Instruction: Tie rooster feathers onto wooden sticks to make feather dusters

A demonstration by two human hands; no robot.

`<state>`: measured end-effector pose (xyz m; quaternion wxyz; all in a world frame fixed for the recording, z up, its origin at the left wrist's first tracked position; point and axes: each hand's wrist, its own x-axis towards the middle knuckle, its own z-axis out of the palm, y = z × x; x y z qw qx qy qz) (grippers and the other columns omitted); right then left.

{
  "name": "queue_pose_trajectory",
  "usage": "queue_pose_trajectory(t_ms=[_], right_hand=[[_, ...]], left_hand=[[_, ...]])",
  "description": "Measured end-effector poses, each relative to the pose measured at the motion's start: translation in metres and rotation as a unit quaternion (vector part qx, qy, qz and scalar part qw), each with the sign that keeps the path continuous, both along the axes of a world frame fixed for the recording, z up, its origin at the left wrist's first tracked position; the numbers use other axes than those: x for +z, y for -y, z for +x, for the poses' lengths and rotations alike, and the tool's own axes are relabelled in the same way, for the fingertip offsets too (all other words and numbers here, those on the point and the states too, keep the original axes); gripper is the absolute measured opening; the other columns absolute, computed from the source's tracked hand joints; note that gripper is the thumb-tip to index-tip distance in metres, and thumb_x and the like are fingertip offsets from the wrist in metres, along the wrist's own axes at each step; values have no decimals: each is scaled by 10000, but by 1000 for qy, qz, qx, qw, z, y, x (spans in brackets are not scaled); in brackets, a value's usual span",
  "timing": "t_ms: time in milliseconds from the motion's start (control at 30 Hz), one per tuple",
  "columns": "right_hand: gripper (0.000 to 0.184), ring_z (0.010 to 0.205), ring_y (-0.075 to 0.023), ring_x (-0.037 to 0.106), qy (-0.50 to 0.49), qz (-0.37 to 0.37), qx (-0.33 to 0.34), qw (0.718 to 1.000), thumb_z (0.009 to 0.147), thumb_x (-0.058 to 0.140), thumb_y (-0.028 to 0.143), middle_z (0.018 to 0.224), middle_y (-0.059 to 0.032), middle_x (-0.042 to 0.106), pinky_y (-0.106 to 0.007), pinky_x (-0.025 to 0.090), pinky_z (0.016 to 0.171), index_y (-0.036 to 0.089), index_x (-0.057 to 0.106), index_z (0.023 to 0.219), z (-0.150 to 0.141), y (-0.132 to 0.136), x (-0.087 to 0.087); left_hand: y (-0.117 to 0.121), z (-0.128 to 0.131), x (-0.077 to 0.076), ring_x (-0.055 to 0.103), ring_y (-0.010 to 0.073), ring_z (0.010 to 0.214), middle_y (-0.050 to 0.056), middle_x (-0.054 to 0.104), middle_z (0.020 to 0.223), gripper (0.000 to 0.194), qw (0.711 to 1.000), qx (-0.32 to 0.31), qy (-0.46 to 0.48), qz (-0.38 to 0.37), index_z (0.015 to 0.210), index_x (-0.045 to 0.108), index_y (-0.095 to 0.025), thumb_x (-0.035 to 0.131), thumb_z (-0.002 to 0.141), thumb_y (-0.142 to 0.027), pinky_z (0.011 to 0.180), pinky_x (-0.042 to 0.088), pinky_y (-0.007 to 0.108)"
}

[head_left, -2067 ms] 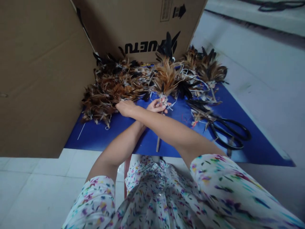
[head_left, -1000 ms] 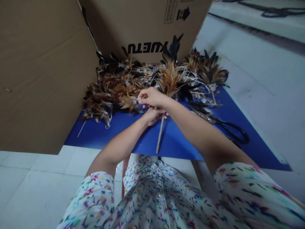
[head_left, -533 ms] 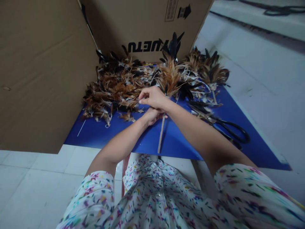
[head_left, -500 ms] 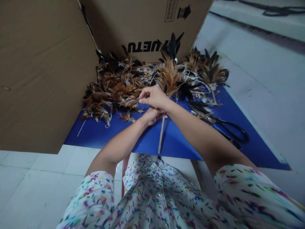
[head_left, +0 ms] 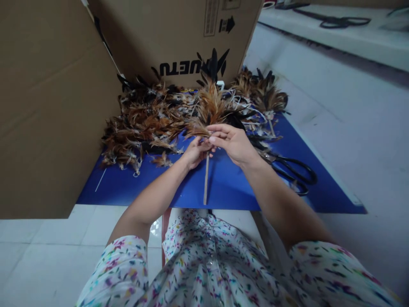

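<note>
My left hand [head_left: 197, 152] is closed around the thin wooden stick of a feather duster [head_left: 211, 104]. Brown and black feathers fan out from its top, while the bare lower stick slants down toward the table's front edge. Closed in a pinch, my right hand [head_left: 232, 144] has a small tuft of brown feathers [head_left: 197, 128] against the stick, just above my left hand. Fingers partly hide the spot where tuft and stick meet. To the left lies a large heap of loose brown and black feathers [head_left: 143, 121].
Black-handled scissors [head_left: 295, 170] lie right of my right hand on the blue tabletop [head_left: 172, 187]. More feathers bound on a stick [head_left: 266, 96] rest behind them. Cardboard walls [head_left: 47, 106] close off the left and back. Another pair of scissors [head_left: 345, 21] is on a ledge at upper right.
My right hand has moved from beside the feather heap, over my left wrist, to the right side of the stick, bringing a brown tuft against it. The whole view has shifted slightly.
</note>
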<state>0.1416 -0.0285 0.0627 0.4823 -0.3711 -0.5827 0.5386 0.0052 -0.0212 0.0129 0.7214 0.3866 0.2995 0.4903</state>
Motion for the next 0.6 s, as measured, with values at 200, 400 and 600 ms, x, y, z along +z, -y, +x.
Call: queue_pose_trajectory(t_ms=[200,400,600], right_hand=[[317,684,-113,632,-84,-45,-67,993,719,746,394,754,-4,679,-251,480,647,186,557,865,21,-11,-19],[257,644,-113,636,-161,-101,-57,980,804,694,346,715,2,672,-234,455,606,201,481,798,23,-17,-24],[152,523,-62,496,-161,-77,-94,979,742,709,226,580,53,563,-202,407,525,177,572,699,15,-15,-25]], left_hand=[[0,0,5,625,101,639,-2,654,819,406,999,34,17,-36,977,535,-194,738,644,-81,515,394,194],[3,-1,15,580,93,582,-2,620,759,337,998,42,32,-38,952,514,-188,620,678,-24,442,295,169],[4,3,20,507,94,511,57,632,739,146,994,43,53,-90,905,515,-174,468,923,-311,394,277,169]])
